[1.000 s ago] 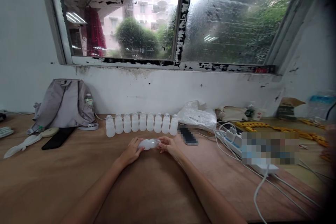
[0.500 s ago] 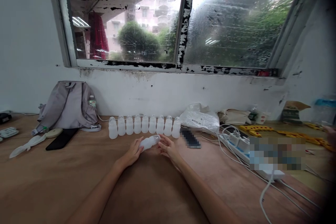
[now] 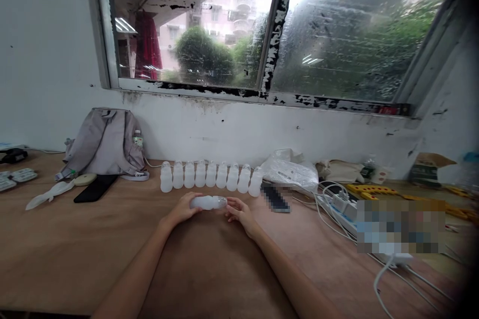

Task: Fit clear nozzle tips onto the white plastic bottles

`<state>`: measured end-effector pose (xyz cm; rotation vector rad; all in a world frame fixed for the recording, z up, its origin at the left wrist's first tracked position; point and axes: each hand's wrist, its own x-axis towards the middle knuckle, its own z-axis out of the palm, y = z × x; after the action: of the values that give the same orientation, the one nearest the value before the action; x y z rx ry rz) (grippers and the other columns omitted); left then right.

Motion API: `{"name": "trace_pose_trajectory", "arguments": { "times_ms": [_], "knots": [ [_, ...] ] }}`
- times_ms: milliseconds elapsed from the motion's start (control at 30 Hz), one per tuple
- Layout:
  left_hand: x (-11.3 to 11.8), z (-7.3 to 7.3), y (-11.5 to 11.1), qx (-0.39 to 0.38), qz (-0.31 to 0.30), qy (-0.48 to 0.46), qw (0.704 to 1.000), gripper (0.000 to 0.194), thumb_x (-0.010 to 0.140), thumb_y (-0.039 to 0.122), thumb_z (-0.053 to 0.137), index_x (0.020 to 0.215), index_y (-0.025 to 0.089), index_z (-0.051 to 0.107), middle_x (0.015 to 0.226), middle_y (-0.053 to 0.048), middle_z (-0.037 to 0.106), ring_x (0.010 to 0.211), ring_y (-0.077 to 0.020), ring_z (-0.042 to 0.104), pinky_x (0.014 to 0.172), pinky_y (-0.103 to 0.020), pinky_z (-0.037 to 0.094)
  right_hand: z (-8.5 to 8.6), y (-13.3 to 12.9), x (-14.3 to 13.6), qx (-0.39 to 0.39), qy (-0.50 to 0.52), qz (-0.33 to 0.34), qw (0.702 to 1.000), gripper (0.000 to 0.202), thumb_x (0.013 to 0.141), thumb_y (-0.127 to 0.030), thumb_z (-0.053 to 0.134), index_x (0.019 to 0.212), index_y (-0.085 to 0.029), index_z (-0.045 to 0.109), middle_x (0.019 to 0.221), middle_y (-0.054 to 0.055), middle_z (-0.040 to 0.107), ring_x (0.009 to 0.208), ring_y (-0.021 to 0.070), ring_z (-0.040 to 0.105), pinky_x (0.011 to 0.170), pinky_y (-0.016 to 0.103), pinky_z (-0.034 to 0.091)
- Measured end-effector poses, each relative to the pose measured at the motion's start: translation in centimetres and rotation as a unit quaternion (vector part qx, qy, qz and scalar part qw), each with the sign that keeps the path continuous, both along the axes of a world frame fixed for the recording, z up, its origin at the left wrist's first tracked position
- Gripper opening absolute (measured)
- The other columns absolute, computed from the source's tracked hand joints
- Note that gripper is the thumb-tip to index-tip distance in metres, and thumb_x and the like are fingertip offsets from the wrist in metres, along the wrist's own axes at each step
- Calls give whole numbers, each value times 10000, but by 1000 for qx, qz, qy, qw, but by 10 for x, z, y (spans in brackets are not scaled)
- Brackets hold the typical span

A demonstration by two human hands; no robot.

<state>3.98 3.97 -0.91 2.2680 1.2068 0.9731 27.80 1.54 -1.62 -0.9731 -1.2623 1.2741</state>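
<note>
A frosted white bottle with a clear cap [image 3: 206, 203] lies sideways between my two hands, its cap end toward the right. My left hand [image 3: 185, 208] is wrapped round the bottle's base end. At the clear cap, my right hand [image 3: 239, 213] has its fingertips on or right beside it, fingers bent and partly apart. Behind the hands, a row of several similar bottles [image 3: 211, 175] stands upright on the brown table [image 3: 209, 269].
A grey backpack [image 3: 107, 144], a black phone-like slab [image 3: 95, 188] and a white plastic strip [image 3: 50, 194] are at left. Rightward lie a dark phone [image 3: 275, 197], a plastic-wrapped package [image 3: 290, 172], a power strip with cables [image 3: 342, 209] and yellow pieces [image 3: 372, 190].
The held bottle has turned from tilted to nearly level and shifted slightly left with my left hand. The whole view has shifted a little, moving the background rightward.
</note>
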Motion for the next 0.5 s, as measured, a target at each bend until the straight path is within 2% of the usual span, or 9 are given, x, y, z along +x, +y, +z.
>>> {"name": "trace_pose_trajectory", "arguments": {
  "times_ms": [133, 233, 367, 433, 500],
  "knots": [
    [-9, -4, 4, 5, -2, -1, 1000, 428, 695, 334, 594, 1100, 207, 538, 1108, -61, 563, 1039, -226, 507, 916, -340, 367, 1, -1, -1, -5, -8, 3, 1000, 427, 590, -316, 695, 978, -173, 588, 796, 27, 593, 579, 114, 563, 459, 216, 450],
    [-11, -9, 6, 16, 19, -49, 998, 361, 705, 343, 581, 1035, 199, 556, 1045, -51, 590, 976, -222, 540, 875, -339, 403, 2, -2, -1, -5, -8, 0, 1000, 414, 585, -311, 693, 964, -179, 591, 770, 13, 576, 570, 113, 560, 459, 219, 448],
    [-12, -11, 11, 52, 129, -153, 978, 374, 754, 380, 519, 1060, 164, 504, 1049, -81, 578, 960, -223, 546, 840, -348, 428, 2, -2, -1, -11, -10, -7, 1000, 397, 575, -312, 694, 936, -181, 591, 774, 14, 570, 555, 111, 554, 457, 227, 448],
    [-15, -9, 15, 96, 206, -231, 946, 418, 797, 394, 456, 1136, 151, 423, 1107, -108, 536, 990, -212, 534, 821, -326, 441, 1, -2, -1, -11, -14, -7, 1000, 398, 575, -316, 693, 933, -177, 588, 772, 15, 571, 552, 110, 553, 458, 226, 446],
    [-23, -6, 20, 131, 293, -303, 897, 451, 816, 397, 429, 1182, 148, 343, 1148, -123, 506, 1007, -189, 533, 800, -282, 453, 1, -2, -1, -8, -20, -4, 1000, 394, 580, -317, 691, 931, -174, 586, 764, 16, 572, 550, 110, 553, 460, 226, 444]
  ]
}}
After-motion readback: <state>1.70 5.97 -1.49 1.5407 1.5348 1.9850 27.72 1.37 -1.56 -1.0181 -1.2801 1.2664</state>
